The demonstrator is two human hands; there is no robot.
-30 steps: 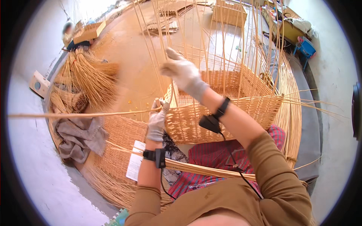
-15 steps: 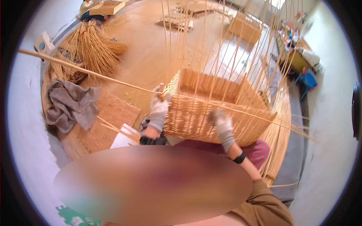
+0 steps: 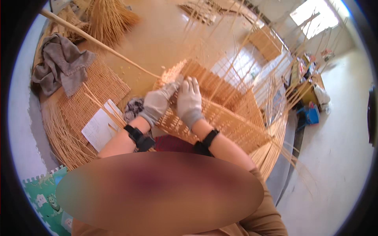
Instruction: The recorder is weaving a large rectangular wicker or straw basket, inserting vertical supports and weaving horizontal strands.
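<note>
- Your left hand point(image 3: 158, 101) and right hand point(image 3: 189, 100), both gloved, lie side by side, nearly touching, pressed flat on the near corner of the half-woven wicker basket point(image 3: 220, 114).
- Neither hand is closed; the fingers lie spread on the weave.
- A long cane point(image 3: 98, 42) runs from the basket's corner toward 10 o'clock.
- A woven mat point(image 3: 92, 88) lies at 9 o'clock, with a white paper sheet point(image 3: 98, 128) on it.
- A grey cloth point(image 3: 63, 67) lies beyond, at 10 o'clock.
</note>
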